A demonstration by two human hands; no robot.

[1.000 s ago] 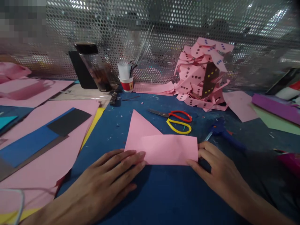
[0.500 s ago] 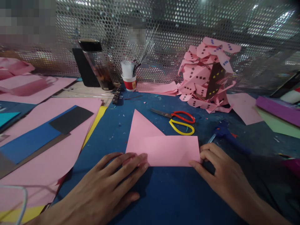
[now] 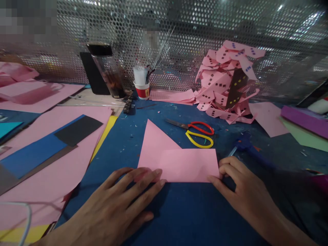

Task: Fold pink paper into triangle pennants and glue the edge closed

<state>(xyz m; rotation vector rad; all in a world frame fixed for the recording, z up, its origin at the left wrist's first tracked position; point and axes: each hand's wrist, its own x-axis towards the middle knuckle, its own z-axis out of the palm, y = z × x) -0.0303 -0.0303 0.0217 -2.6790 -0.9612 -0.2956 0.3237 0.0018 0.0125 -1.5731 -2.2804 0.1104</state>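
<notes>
A folded sheet of pink paper lies on the blue table, with a pointed flap rising at its left and a rectangular strip along its front. My left hand rests with fingers spread, its fingertips pressing on the paper's lower left part. At the right end, my right hand pinches the edge of the paper between thumb and fingers. Scissors with one red and one yellow handle lie just beyond the paper. A blue glue gun lies behind my right hand.
At the left, large pink sheets carry blue and black strips. A dark-lidded jar and a paper cup stand at the back. A pink paper structure stands back right, near purple paper. Perforated metal closes the far side.
The fingertips of my left hand have shifted very slightly to the right along the paper. My right hand keeps its pinch on the right end. The view has moved a little.
</notes>
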